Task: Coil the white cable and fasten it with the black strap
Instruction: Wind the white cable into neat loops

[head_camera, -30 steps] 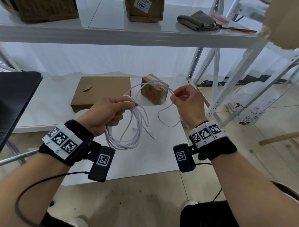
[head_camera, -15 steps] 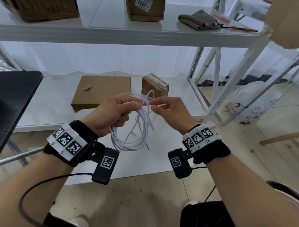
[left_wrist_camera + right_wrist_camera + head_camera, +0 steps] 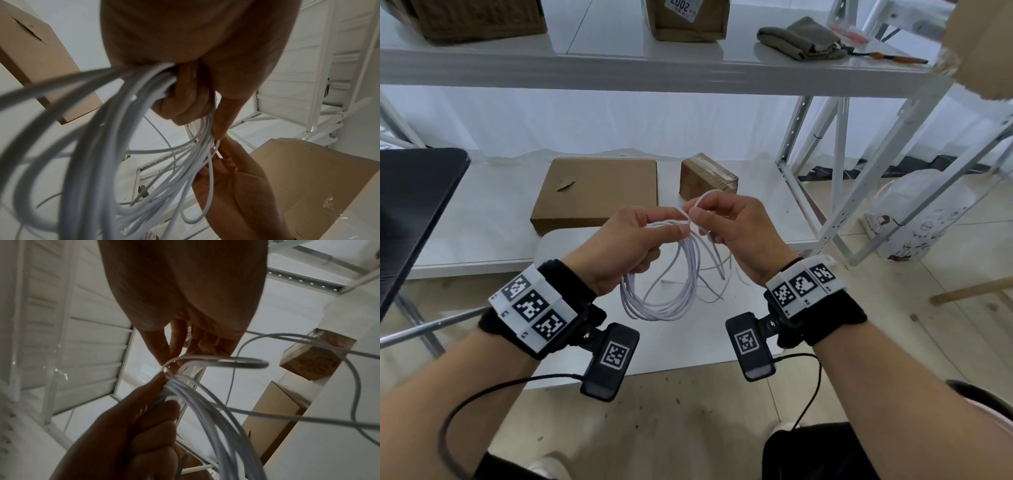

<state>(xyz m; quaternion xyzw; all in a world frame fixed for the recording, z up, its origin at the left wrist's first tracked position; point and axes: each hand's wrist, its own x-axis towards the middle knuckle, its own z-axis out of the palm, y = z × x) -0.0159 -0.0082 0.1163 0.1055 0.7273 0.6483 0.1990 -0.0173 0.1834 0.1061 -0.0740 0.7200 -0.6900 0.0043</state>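
The white cable (image 3: 674, 274) is thin and glossy, gathered into several loose round loops that hang in the air above the white worktop (image 3: 571, 329), with a stray tail trailing below. The left hand (image 3: 626, 246) has its grip curled round the top of the bundle. The right hand (image 3: 739, 233) pinches one small loop of the cable just beside the left fingertips. On the shelf behind lie a flat cardboard box (image 3: 599, 192) and a small taped box (image 3: 707, 178), both closed.

thin white cable (image 3: 674, 291), several hanging loops gathered at top (loose strand trailing), held above table
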